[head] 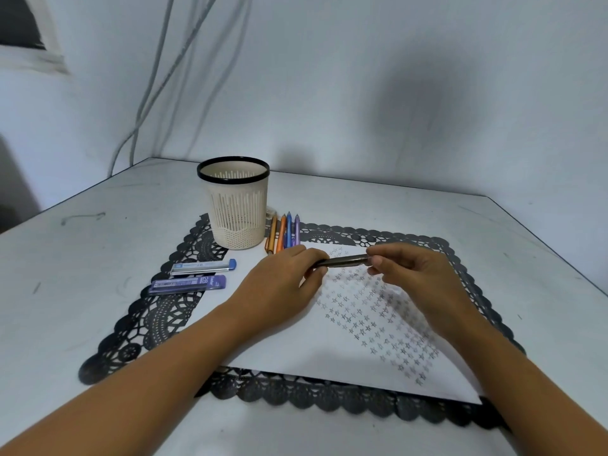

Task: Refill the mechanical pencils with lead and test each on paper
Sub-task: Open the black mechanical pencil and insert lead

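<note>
A dark mechanical pencil is held level above the white paper. My left hand grips its left end and my right hand pinches its right end. The paper carries several rows of small pencilled stars. Several coloured mechanical pencils lie side by side just beyond the paper. Two lead cases lie to the left: a clear one with a blue cap and a purple 2B one.
A cream slotted pen holder with a black rim stands behind the lead cases. A black lace placemat lies under the paper on the grey table. The wall runs close behind, with cables hanging at the left.
</note>
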A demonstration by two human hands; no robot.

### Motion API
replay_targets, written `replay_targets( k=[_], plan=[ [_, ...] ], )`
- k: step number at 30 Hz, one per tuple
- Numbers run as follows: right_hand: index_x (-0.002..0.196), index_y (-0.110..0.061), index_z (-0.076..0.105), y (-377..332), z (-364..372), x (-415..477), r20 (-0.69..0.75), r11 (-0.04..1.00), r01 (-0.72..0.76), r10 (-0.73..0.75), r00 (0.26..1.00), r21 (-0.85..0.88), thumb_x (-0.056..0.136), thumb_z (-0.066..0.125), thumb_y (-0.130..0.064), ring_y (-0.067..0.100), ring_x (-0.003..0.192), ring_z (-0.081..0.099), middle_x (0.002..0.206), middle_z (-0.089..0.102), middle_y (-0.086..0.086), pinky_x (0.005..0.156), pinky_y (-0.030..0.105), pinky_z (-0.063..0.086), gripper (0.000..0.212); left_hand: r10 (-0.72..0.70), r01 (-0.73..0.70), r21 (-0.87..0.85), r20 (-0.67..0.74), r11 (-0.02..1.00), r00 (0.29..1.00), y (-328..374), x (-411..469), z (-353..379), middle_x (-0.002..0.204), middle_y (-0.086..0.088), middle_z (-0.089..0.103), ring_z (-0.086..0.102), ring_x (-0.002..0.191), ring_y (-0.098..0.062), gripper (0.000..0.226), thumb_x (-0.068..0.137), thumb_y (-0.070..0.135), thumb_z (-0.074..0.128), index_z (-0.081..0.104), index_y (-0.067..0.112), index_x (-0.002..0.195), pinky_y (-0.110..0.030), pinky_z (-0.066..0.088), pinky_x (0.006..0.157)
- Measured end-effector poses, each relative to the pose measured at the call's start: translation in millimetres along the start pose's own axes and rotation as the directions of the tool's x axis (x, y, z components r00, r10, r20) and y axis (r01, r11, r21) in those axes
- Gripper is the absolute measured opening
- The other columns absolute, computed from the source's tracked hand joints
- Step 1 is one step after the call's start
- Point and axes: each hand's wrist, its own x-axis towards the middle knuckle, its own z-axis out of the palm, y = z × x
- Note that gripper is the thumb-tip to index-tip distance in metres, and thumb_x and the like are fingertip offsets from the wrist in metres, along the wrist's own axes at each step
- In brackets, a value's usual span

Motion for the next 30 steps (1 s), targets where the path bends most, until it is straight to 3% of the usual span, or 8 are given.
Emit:
replay_targets(
  k=[8,12,15,21,25,30],
  plan=[
    [0.081,-0.022,0.066,3,2,-1,-0.027,0.989,0.013,-0.018,0.999,-0.150,0.088,0.058,-0.018,0.008,0.068,0.062,0.072,0.067,-0.003,0.070,0.023,0.051,0.011,0.011,-0.012,-0.022,-0.022,1.000,1.000,1,-1,2,0.101,0.004,0.062,0.053,0.088,-0.010,0.027,0.094,0.028,0.045,0.057,0.019,0.116,-0.022,0.039,0.074],
    [0.070,-0.018,0.057,2,3,-1,-0.117,0.959,0.019,-0.054,0.992,-0.282,0.095,0.044,-0.027,0.008,0.061,0.050,0.066,0.055,-0.003,0.059,0.020,0.041,0.029,0.021,-0.021,-0.014,-0.030,1.000,0.999,2,-2,2,0.100,0.003,0.063,0.055,0.089,-0.013,0.027,0.094,0.027,0.046,0.058,0.018,0.116,-0.024,0.042,0.076],
    [0.067,-0.019,0.055,4,-4,2,-0.196,0.947,0.011,-0.078,0.977,-0.322,0.095,0.043,-0.030,0.009,0.059,0.050,0.065,0.055,-0.004,0.060,0.024,0.039,0.033,0.022,-0.022,-0.010,-0.033,1.000,0.999,2,-3,2,0.098,0.003,0.062,0.055,0.088,-0.013,0.027,0.094,0.027,0.047,0.058,0.017,0.115,-0.025,0.042,0.076],
    [0.082,-0.025,0.058,15,-8,7,-0.069,0.904,-0.019,-0.012,0.998,-0.426,0.090,0.056,-0.020,0.008,0.072,0.059,0.078,0.063,-0.004,0.066,0.020,0.046,0.011,0.052,-0.052,0.040,0.014,0.998,0.999,1,-4,6,0.093,0.004,0.059,0.052,0.082,-0.011,0.024,0.094,0.029,0.045,0.061,0.021,0.110,-0.029,0.046,0.072],
    [0.090,-0.023,0.061,17,-11,7,0.000,0.801,0.053,-0.065,0.998,-0.597,0.088,0.059,-0.014,-0.001,0.077,0.056,0.082,0.061,-0.011,0.064,0.007,0.040,0.010,0.052,-0.056,0.058,0.065,0.997,0.997,0,-5,6,0.096,0.006,0.057,0.050,0.086,-0.010,0.025,0.093,0.032,0.047,0.061,0.022,0.111,-0.028,0.044,0.075],
    [0.098,-0.018,0.065,17,-10,5,0.099,0.672,0.127,-0.080,0.992,-0.730,0.088,0.058,-0.015,0.006,0.082,0.056,0.089,0.060,-0.006,0.069,0.007,0.040,0.012,0.077,-0.089,0.104,0.112,0.991,0.991,-2,-5,9,0.100,0.006,0.054,0.039,0.085,-0.006,0.028,0.092,0.035,0.047,0.060,0.024,0.114,-0.026,0.036,0.075]
  ],
)
